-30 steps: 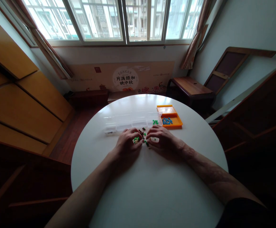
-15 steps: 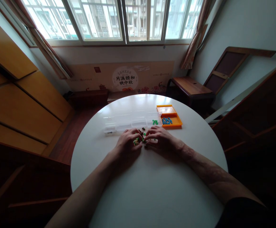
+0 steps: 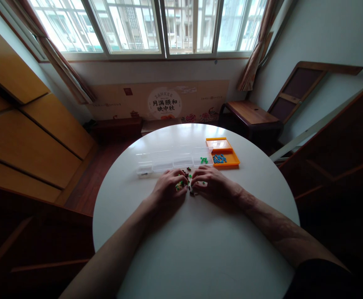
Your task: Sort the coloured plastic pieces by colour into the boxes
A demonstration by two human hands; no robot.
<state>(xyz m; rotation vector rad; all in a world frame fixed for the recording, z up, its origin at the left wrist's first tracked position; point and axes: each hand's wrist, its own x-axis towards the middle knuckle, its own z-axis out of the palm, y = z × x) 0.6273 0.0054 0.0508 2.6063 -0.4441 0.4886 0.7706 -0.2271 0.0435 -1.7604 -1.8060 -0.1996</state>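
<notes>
loose pieces (image 3: pixel 185 174): green, brown, yellowish | tray pieces (image 3: pixel 220 158): blue | tray (image 3: pixel 233 158): orange | table (image 3: pixel 200 249): white

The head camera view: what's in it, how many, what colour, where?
Table: one, white, centre
Divided box: one, clear, mid-table
Green pieces: several, green, box's right end
Orange tray: one, orange, right of box
Blue pieces: many, blue, in tray
Loose pieces: uncounted, brown, green, yellowish, nearer than box
Window: one, grey-framed, far end
Curtains: two, pinkish brown, beside window
Printed panel: one, beige, below window
Wooden stand: one, brown, beyond table's right
Framed wooden piece: one, brown, far right
Cabinet: one, yellow-brown, left
Dark wooden panels: two, reddish brown, both sides
Floor: one, reddish brown, left
Walls: two, pale, far and right
Sleeve: one, black, bottom right
Left hand: one, bare, left of loose pieces
Right hand: one, bare, right of loose pieces
</notes>
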